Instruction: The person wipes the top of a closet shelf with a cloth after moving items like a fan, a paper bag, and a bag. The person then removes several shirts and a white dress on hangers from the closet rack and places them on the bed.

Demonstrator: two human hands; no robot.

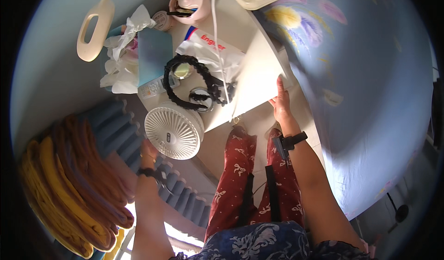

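Observation:
My right hand [282,105] grips the near right corner of a white tabletop [260,73], with one finger lying along the edge. My left hand [149,150] is low beside the table's left side, next to a white round fan [167,133]. The fan hides most of its fingers, so I cannot tell what they touch. Behind the fan, a black braided headband [169,85] lies on the tabletop near a small round mirror [207,104]. A white plastic packet [208,49] with red and blue print lies beyond it. Dark wristbands circle both wrists.
A blue tissue box [156,52] and a pink round holder [200,6] stand toward the back. A cream lamp-like object [96,33] overhangs the left. To the right is a bed with blue feather-print bedding [360,75]. Brown and yellow folded blankets [51,181] lie at left.

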